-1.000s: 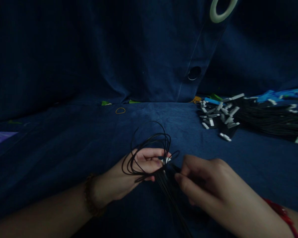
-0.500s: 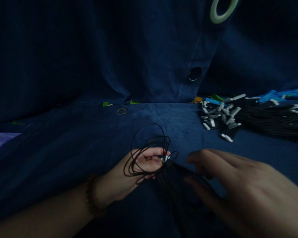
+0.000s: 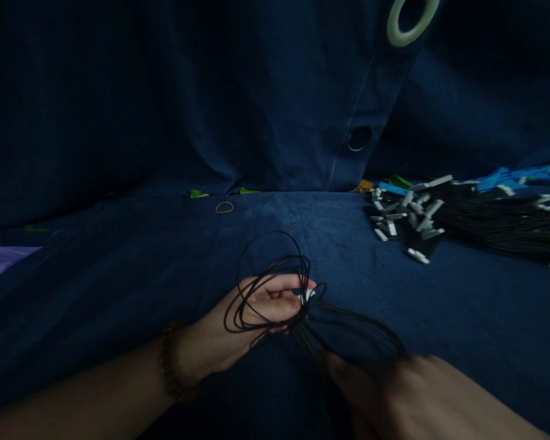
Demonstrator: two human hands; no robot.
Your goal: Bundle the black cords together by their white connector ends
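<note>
Black cords (image 3: 284,264) loop through the left hand (image 3: 261,302), fingers clamped on them at 6 o'clock; the right hand (image 3: 394,397) now sits lower, at 5 o'clock, fingers too blurred to tell

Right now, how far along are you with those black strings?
Looped: the black cords around the left hand, their white ends in its grip. In hand: the right hand is at the loose strands. Left: the heap of white-ended cords at right, though maybe finished.

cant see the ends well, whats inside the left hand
White connector ends poke from the fingers among black cords; the rest inside the closed left hand is covered.
</note>
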